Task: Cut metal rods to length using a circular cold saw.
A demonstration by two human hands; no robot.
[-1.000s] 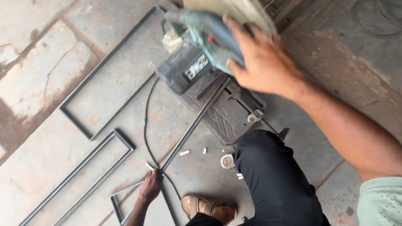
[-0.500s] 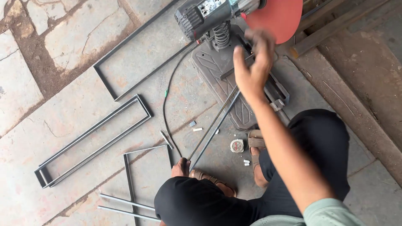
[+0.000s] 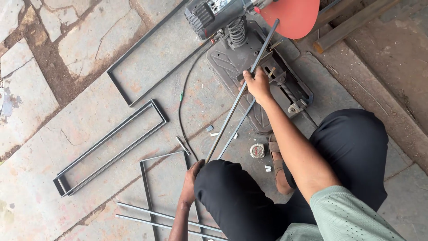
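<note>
Steel bar: a long thin metal bar (image 3: 240,96) runs slantwise from the saw's vise down toward the near knee, one end lifted over the cut-off saw (image 3: 249,58), the other low by the stone floor (image 3: 53,116).
Handling: likely stiff and fairly light, springy along its length; probably smooth, with sharp cut ends. Best gripped near the saw and again far down for balance.
Right hand: right hand (image 3: 258,85) closed around the bar beside the vise, arm stretched forward over the knee.
Left hand: left hand (image 3: 191,178) low behind the knee at the bar's near end; I cannot tell whether it grips.
Around: red blade guard (image 3: 294,15) raised; welded rectangular frames (image 3: 111,145) lie toward the floor's left edge.
</note>
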